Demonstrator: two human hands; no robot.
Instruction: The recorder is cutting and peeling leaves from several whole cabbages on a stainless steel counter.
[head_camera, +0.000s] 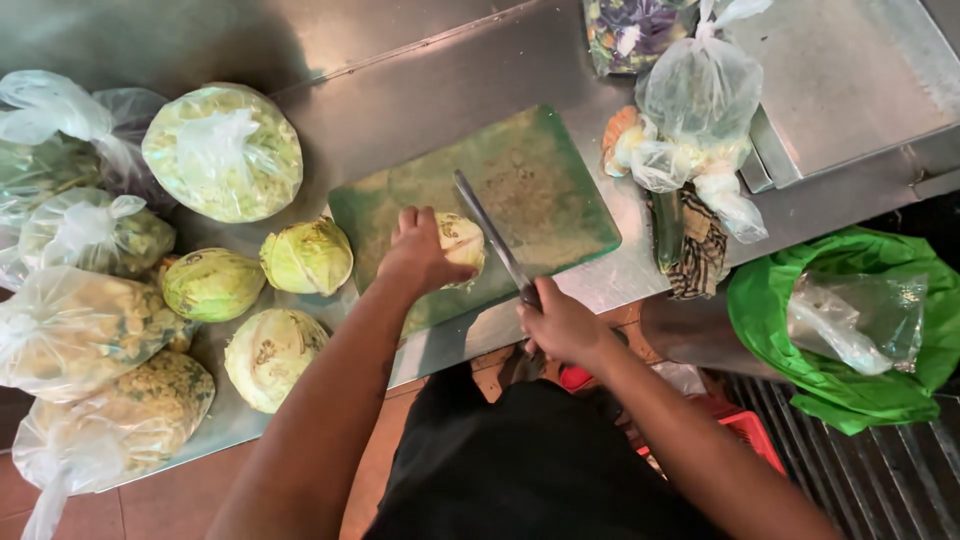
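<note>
My left hand (418, 250) presses down on a pale green cabbage (462, 243) that rests on the near left part of a green cutting board (540, 190). My right hand (560, 322) is closed around the handle of a long knife (490, 232). The blade lies along the right side of the cabbage, pointing away from me.
Three more cabbages (306, 256) (212, 284) (270, 355) lie on the steel counter (420, 90) left of the board. Bagged vegetables (224, 150) crowd the left end. A tied clear bag (700, 100) stands right of the board. A green-lined bin (840, 330) sits at the right.
</note>
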